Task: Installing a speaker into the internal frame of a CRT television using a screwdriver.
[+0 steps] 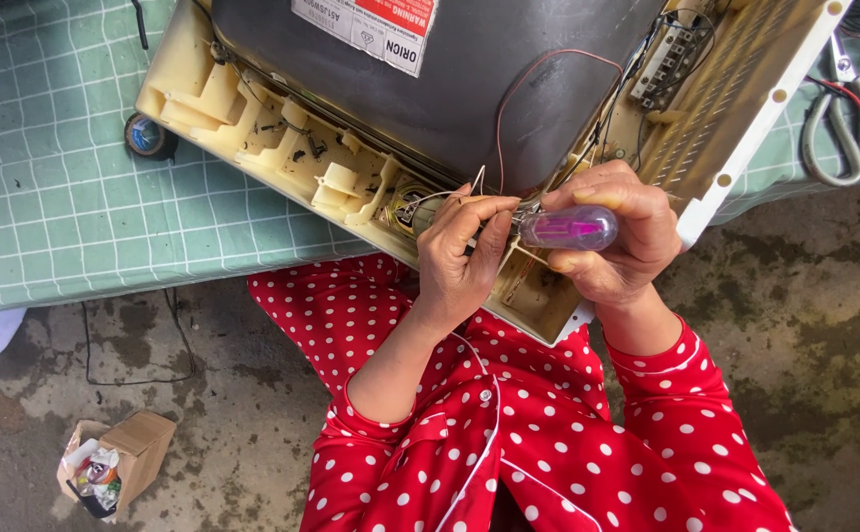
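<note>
At the near left, on the stained concrete floor [252, 433], sits a small open cardboard box stuffed with scraps [114, 461]; a thin black cable [139, 379] loops just beyond it; farther off, a green checked cloth [55, 177] covers the work surface, and a small roll of dark tape [147, 136] lies on it, touching the left corner of the casing; the opened cream plastic casing of an old television set [282, 148] lies tilted across the cloth, its dark grey picture tube [449, 89] facing up with a thin red wire [548, 64] curving over it; the left hand [459, 258] is nearly closed, its fingertips pinching thin wires [440, 197] at the near rim of the casing; just to its right, the right hand [619, 232] is wrapped firmly round the translucent purple handle of a screwdriver [568, 228], whose tip points left into the same spot, meeting the left fingers; both wrists come out of red sleeves with white dots [548, 443]; at the far right, grey-handled scissors [849, 133] rest on the cloth.
</note>
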